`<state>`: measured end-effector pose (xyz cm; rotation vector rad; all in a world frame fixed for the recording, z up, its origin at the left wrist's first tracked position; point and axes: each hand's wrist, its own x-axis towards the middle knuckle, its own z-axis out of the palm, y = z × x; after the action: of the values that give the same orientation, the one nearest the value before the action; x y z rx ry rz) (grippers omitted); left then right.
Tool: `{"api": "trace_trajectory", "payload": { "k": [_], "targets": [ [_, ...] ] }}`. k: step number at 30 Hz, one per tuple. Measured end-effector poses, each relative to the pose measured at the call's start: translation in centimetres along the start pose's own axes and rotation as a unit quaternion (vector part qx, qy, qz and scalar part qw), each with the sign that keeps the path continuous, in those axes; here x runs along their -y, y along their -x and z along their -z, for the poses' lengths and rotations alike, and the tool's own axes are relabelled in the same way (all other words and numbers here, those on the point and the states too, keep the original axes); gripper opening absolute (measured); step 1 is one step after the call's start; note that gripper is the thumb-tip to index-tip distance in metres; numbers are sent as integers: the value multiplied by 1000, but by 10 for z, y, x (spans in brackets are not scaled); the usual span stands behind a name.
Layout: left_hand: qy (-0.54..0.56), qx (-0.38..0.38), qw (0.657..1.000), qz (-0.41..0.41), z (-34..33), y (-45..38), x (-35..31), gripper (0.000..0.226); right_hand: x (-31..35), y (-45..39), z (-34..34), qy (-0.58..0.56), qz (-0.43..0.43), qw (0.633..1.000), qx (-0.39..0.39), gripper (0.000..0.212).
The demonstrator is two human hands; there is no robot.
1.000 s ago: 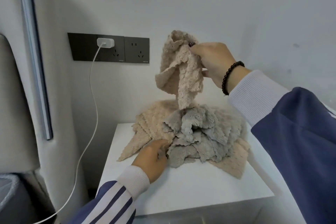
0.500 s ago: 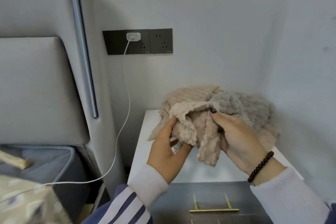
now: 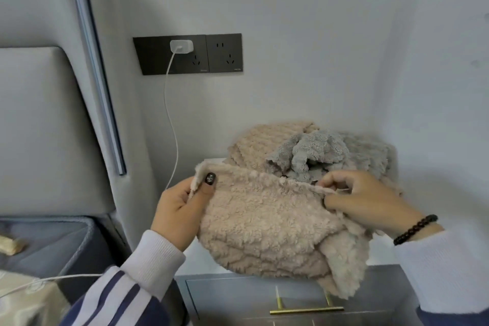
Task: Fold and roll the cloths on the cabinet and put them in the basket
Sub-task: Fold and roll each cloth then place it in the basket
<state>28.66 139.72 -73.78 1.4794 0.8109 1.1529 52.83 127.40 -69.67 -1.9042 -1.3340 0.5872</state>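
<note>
Where the frame begins at 9 o'clock, a grey padded headboard (image 3: 39,124) stands above a blue-grey bed edge (image 3: 53,241). At 11 o'clock, a dark wall socket panel (image 3: 211,53) carries a white charger (image 3: 181,46), its cable (image 3: 170,119) hanging down behind the left hand. Left hand (image 3: 180,209) — thumb and fingers pinching the left top corner of a beige fleece cloth (image 3: 267,222). The cloth hangs spread between both hands, covering the white cabinet top (image 3: 211,164) and part of the drawer front with its brass handle (image 3: 307,309). Behind it, at 1 o'clock, lie a second beige cloth (image 3: 254,143) and a grey cloth (image 3: 317,151), heaped on the cabinet. Right hand (image 3: 367,201) — fingers closed on the cloth's right top edge; dark bead bracelet (image 3: 415,229) at the wrist.
</note>
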Motion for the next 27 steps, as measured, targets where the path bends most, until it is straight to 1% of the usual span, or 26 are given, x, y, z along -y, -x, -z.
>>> {"api": "trace_trajectory", "payload": {
  "k": [2, 4, 6, 7, 8, 9, 10, 11, 13, 15, 17, 19, 21, 22, 25, 26, 27],
  "targets": [
    [15, -4, 999, 31, 5, -4, -1, 40, -6, -2, 8, -47, -19, 999, -7, 16],
    [24, -6, 997, 67, 12, -6, -7, 32, -12, -4, 18, -107, -33, 994, -9, 22],
    [30, -3, 995, 99, 20, -8, -14, 28, -18, -5, 27, -206, -34, 978, -5, 17],
    [25, 3, 993, 112, 25, -8, -17, 28, -19, -4, 30, -253, -26, 967, 6, 28],
    [20, 8, 992, 123, 29, -9, -20, 30, -21, -4, 32, -283, -14, 959, 22, 49],
    [18, 17, 991, 135, 33, -8, -24, 31, -22, -3, 34, -308, 0, 951, 34, 66],
    [28, 32, 988, 149, 36, -8, -28, 27, -22, -2, 35, -331, 10, 943, 39, 73],
    [43, 51, 984, 165, 37, -8, -33, 23, -19, 1, 36, -347, 22, 936, 49, 73],
    [57, 80, 978, 184, 37, -9, -42, 32, -12, 4, 36, -378, 42, 924, 49, 63],
    [71, 78, 980, 168, 33, -16, -42, 36, -3, 6, 35, -419, 63, 906, 26, 49],
    [67, 60, 986, 142, 28, -22, -40, 39, 4, 3, 35, -458, 57, 887, -19, 32],
    [44, 54, 990, 126, 27, -28, -38, 36, 7, -1, 35, -477, 40, 876, -60, 33],
    [30, 84, 989, 115, 30, -32, -39, 18, 11, 1, 36, -477, 34, 875, -76, 33],
    [28, 106, 988, 110, 33, -34, -42, 20, 13, 3, 38, -470, 40, 878, -78, 31],
    [24, 170, 981, 94, 47, -36, -49, 72, 21, 12, 47, -455, 62, 883, -95, 26],
    [26, 190, 978, 87, 50, -35, -51, 81, 21, 13, 51, -451, 68, 884, -99, 26],
    [24, 206, 975, 86, 51, -36, -53, 81, 21, 13, 54, -445, 70, 887, -98, 27]
  ]
}}
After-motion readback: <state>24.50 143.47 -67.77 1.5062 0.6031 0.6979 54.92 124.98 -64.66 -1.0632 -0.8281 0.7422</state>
